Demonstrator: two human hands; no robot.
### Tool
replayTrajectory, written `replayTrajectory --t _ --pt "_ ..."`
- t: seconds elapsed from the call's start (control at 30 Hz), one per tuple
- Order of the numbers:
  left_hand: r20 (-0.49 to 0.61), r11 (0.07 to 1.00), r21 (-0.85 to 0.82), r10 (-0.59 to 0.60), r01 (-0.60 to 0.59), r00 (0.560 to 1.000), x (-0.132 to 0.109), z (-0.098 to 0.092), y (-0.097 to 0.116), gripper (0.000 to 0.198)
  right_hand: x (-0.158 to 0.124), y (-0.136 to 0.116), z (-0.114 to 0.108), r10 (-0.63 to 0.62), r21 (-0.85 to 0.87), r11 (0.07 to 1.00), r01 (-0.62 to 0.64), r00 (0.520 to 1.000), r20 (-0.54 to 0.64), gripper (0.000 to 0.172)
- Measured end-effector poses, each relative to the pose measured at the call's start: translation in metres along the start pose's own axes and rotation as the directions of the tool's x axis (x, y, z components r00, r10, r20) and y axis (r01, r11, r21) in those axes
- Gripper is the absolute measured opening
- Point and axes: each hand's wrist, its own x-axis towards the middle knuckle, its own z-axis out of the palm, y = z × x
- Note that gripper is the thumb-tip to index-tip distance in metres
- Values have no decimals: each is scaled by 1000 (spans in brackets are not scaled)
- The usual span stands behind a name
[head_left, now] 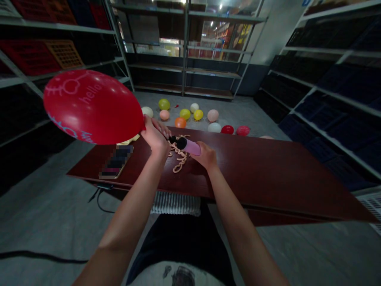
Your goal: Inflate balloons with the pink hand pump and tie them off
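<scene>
A large inflated red balloon [95, 107] with printed writing points its neck toward the middle of the table. My left hand [154, 135] is closed around that neck. A pink hand pump [192, 147] with a black end is gripped in my right hand [205, 155]. Its black nozzle reaches to my left fingers; whether it sits inside the balloon's neck is hidden by the hand. Below the pump, a tangle of beige knotted cord or uninflated long balloons [179, 165] lies on the dark red table [253, 171].
A phone [116, 162] lies near the table's left end, beside a pale yellow item [129, 140]. Beyond the table, several inflated balloons [180, 122] rest on the floor. Shelving with crates [64, 54] stands left, a metal rack [184, 71] behind, and dark bins [321, 119] right.
</scene>
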Motion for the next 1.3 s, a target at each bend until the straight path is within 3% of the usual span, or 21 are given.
replayTrajectory --t 0.23,0.4,0.67,0.9,1.0,1.13,1.3 --pt "109 989 -23 147 -146 983 -4 12 30 69 -2 3 2 44 48 998 -42 999 -26 46" --pt "155 978 13 204 -208 967 -1 23 32 67 -4 6 3 46 72 997 -42 997 -56 48" --pt "95 996 75 37 -44 995 20 43 -1 56 -1 5 3 100 20 995 -99 994 -51 42" --pt "131 986 162 4 -25 991 14 41 -70 55 3 8 2 160 -4 987 -160 986 -44 42" --pt "127 986 166 8 -30 992 16 37 -90 57 3 9 3 178 -15 984 -179 983 -49 41" --pt "142 986 167 -2 -22 990 21 34 -90 58 5 9 2 185 -11 983 -186 981 -53 40" --pt "94 994 113 -15 4 995 14 31 -70 59 7 6 -1 156 15 988 -155 986 -67 40"
